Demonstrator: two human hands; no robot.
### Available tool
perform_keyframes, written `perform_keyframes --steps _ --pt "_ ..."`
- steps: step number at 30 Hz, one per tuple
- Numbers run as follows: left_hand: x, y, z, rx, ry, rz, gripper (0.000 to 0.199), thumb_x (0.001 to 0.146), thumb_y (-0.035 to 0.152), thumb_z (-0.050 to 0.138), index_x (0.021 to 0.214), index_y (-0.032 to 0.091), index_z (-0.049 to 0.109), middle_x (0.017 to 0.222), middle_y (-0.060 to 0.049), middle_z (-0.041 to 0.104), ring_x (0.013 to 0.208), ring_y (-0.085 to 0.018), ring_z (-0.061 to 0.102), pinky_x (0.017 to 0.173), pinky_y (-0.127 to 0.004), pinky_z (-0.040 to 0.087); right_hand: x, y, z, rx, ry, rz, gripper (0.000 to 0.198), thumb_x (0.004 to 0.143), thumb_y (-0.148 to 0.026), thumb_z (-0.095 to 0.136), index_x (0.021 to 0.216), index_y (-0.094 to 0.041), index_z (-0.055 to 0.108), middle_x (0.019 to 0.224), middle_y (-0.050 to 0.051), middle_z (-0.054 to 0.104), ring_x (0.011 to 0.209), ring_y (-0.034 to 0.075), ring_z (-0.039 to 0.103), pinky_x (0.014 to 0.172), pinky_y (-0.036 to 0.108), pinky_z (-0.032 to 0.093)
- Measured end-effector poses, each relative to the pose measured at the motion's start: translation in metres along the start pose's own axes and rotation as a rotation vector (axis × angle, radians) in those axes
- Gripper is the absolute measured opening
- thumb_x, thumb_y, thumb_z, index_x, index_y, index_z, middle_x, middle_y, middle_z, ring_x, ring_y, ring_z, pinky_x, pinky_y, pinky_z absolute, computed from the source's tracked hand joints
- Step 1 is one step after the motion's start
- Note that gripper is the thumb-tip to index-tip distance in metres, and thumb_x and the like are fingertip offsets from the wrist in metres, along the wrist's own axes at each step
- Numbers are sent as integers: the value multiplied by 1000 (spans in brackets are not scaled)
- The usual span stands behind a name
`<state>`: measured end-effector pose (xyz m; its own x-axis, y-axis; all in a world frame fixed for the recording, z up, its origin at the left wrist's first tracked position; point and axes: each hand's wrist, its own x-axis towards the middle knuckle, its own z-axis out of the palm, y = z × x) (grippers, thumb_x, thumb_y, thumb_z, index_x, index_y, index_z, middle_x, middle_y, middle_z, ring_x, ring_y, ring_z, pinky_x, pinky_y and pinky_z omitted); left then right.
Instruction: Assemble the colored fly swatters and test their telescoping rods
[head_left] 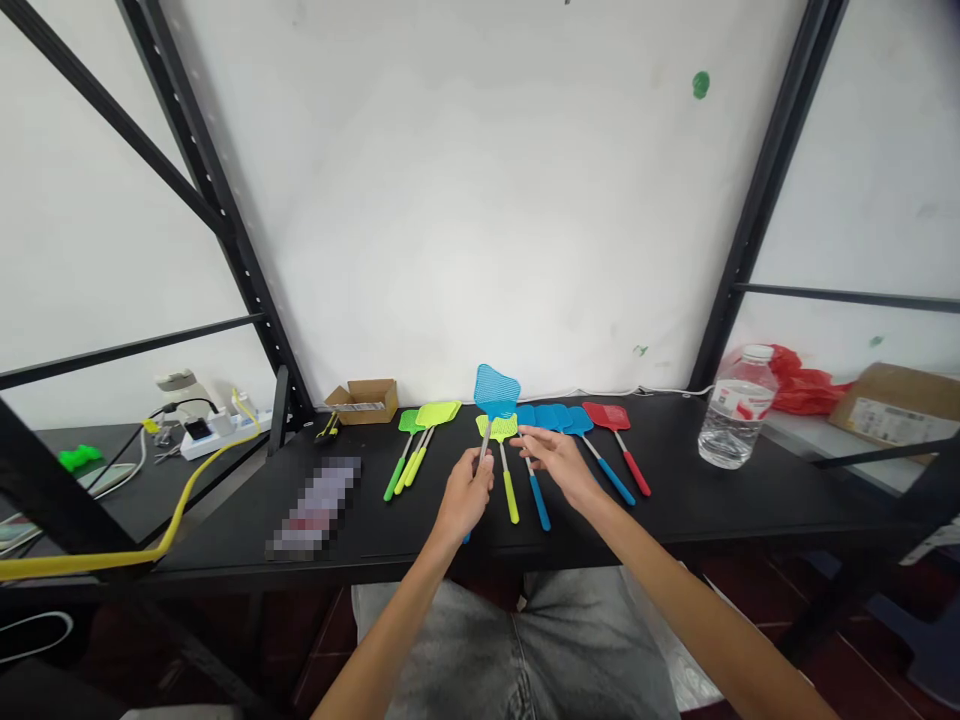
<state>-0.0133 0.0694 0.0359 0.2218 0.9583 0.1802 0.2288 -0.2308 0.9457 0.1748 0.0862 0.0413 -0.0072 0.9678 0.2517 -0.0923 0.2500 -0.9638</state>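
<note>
My left hand (466, 492) grips a blue fly swatter (496, 392) by its thin metal shaft, the head raised toward the wall. A bit of its blue handle shows below the hand. My right hand (559, 462) is open, fingers stretched leftward over the table. Just left of its fingertips lies a yellow fly swatter (511, 497). Beneath and beyond the right hand are several blue fly swatters (616, 482), partly hidden by it. A red fly swatter (636, 468) lies at the right end of the row. On the left side rest a green fly swatter (394, 478) and two yellow ones (437, 413).
A small open cardboard box (367, 402) stands against the wall. A pixelated flat object (316, 508) lies on the black table (675, 510) at left. Toward the right are a water bottle (739, 412), a red plastic bag (802, 385) and a carton (896, 405). A yellow cable (176, 515) crosses the left.
</note>
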Motion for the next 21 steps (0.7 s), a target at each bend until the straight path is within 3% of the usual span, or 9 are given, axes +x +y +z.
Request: perform_keyframes --steps 3,6,10,14,21 --pt "10 -12 -9 326 112 16 43 94 32 42 132 13 47 100 -11 66 89 -19 63 82 -31 47 -13 8 -23 -287 101 -173 35 85 -47 61 109 -23 71 100 8 74 88 22 68 70 31 52" --pt "18 -21 -10 511 156 -21 53 93 19 38 143 6 35 123 -19 58 118 -24 54 99 -33 38 -33 12 -36 -479 97 -233 31 89 -44 55 104 -23 72 98 7 75 87 24 69 70 33 52" --pt "21 -18 -4 688 150 -50 50 89 13 37 139 9 41 120 -18 57 110 -25 58 88 -33 43 -57 15 -39 -635 30 -275 31 92 -42 48 103 -25 73 100 7 74 88 26 69 73 36 52" --pt "16 -10 0 851 158 -87 42 90 19 37 130 13 48 112 -16 57 98 -27 61 76 -33 44 -64 20 -38 -728 28 -317 32 94 -41 45 101 -26 72 99 6 73 88 25 67 73 36 52" --pt "10 -13 -9 970 89 -66 41 88 17 42 125 15 58 117 -15 58 104 -26 61 81 -31 43 -71 25 -37 -845 41 -421 28 95 -35 45 101 -29 72 95 5 73 89 25 65 77 39 51"
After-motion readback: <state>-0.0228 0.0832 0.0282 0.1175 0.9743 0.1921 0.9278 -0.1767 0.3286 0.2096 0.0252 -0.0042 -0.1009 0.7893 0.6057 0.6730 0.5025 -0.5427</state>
